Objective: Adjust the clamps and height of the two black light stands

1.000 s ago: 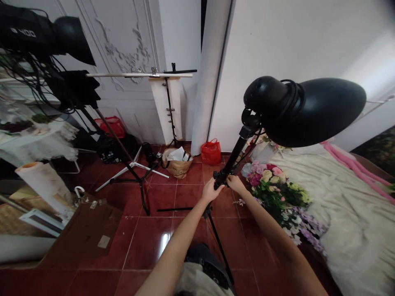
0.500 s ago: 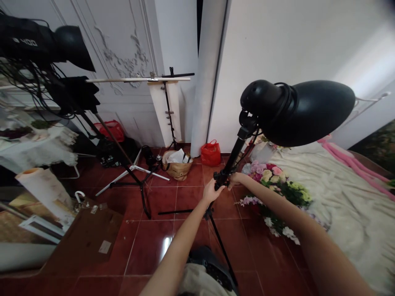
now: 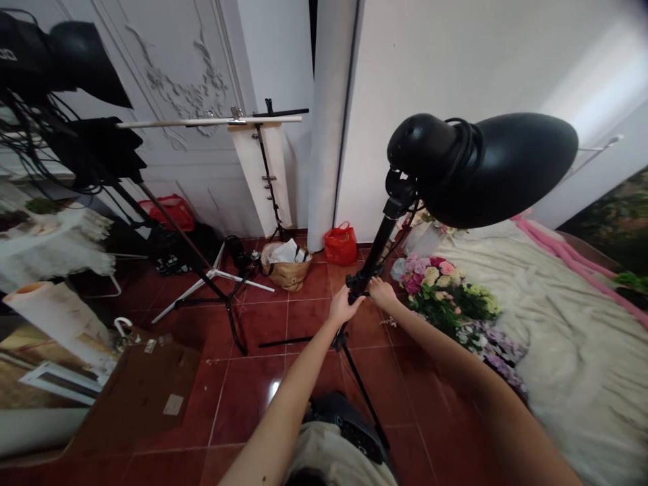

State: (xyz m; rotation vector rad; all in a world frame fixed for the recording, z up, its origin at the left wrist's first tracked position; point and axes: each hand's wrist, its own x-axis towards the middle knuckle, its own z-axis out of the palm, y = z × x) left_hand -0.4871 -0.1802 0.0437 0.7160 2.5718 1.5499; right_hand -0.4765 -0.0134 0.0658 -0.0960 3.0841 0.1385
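A black light stand [image 3: 377, 255] rises in front of me, carrying a black studio light [image 3: 501, 172] with a flared reflector and a coiled cable, pointed right. My left hand [image 3: 343, 308] is closed round the stand's pole just below a black collar. On the collar's right side, my right hand [image 3: 382, 293] has its fingers closed at the locking knob, which they mostly hide. Below my hands the stand's thin legs spread over the red tiled floor.
Left of me stands another studio light [image 3: 91, 64] on a stand with dangling cables. A straw bag [image 3: 287, 275] and a red plastic bag [image 3: 341, 244] lie by the wall. Artificial flowers [image 3: 448, 287] and cream cloth [image 3: 567, 324] lie on the right; flattened cardboard [image 3: 146, 391] lies left.
My view has shifted slightly, and the lamp sits a little higher and further left in it. My right hand's fingers now show more beside the collar; the left keeps its hold.
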